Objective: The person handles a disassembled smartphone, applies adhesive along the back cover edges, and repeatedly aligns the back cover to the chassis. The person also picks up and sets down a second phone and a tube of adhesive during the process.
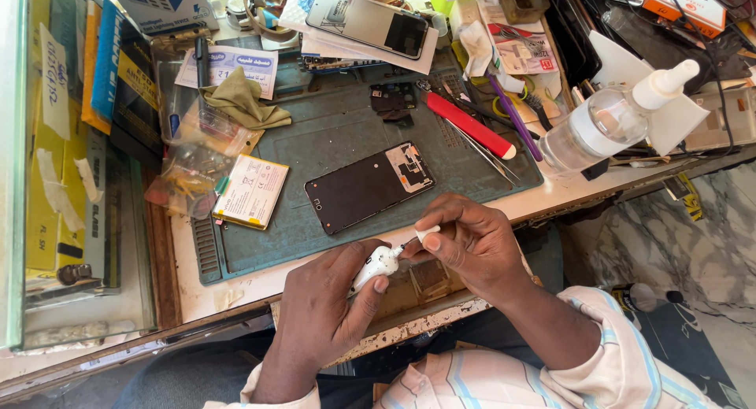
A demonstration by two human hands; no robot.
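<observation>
My left hand (327, 310) grips a small white tube with a narrow nozzle (376, 265) near the bench's front edge. My right hand (468, 244) pinches the tube's white tip or cap at the nozzle end. Just beyond the hands, an opened phone (368, 187) lies face down on the grey-green work mat (331, 133), with its dark inner frame and a pale board at one end showing. A phone battery (252, 191) lies to the left of it.
A red-handled tool (470, 125), tweezers (484, 151) and a purple tool (512, 118) lie on the mat's right side. A clear squeeze bottle (610, 122) lies at the right. Another phone (368, 21) rests at the back. Boxes and plastic bags crowd the left.
</observation>
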